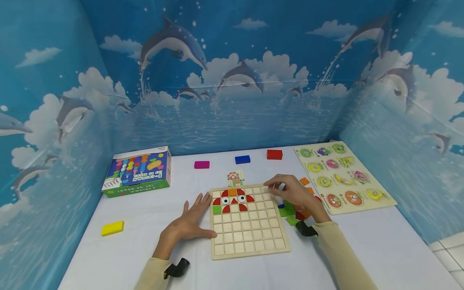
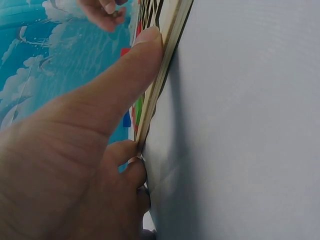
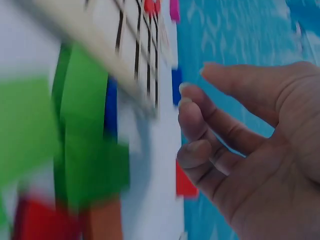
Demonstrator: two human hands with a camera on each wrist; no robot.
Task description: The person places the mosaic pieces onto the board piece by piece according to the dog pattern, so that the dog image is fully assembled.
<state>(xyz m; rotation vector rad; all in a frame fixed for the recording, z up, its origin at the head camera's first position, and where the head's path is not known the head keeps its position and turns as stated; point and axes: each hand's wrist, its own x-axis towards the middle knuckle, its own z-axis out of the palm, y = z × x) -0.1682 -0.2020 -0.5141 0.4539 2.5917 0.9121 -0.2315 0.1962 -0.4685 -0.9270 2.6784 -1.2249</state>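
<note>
A square wooden grid board [image 1: 248,233] lies on the white cloth. Red quarter-circle pieces, an orange square [image 1: 232,192], a green square [image 1: 216,209] and two eye tiles [image 1: 241,199] fill part of its upper left. My left hand [image 1: 190,221] rests along the board's left side, fingers spread, with the thumb [image 2: 142,47] on the edge. Over the board's upper right corner is my right hand [image 1: 290,190]. Its fingers [image 3: 192,117] are loosely bent, thumb and forefinger apart, and nothing shows between them. Just behind the board lies a small pattern card [image 1: 236,177].
Loose green [image 1: 288,208], red and orange pieces lie right of the board, under my right wrist. A fruit puzzle board [image 1: 348,206] is farther right. A bead set box [image 1: 137,171] stands back left. Yellow [image 1: 112,228], magenta [image 1: 201,164], blue [image 1: 242,159] and red [image 1: 274,154] blocks lie around.
</note>
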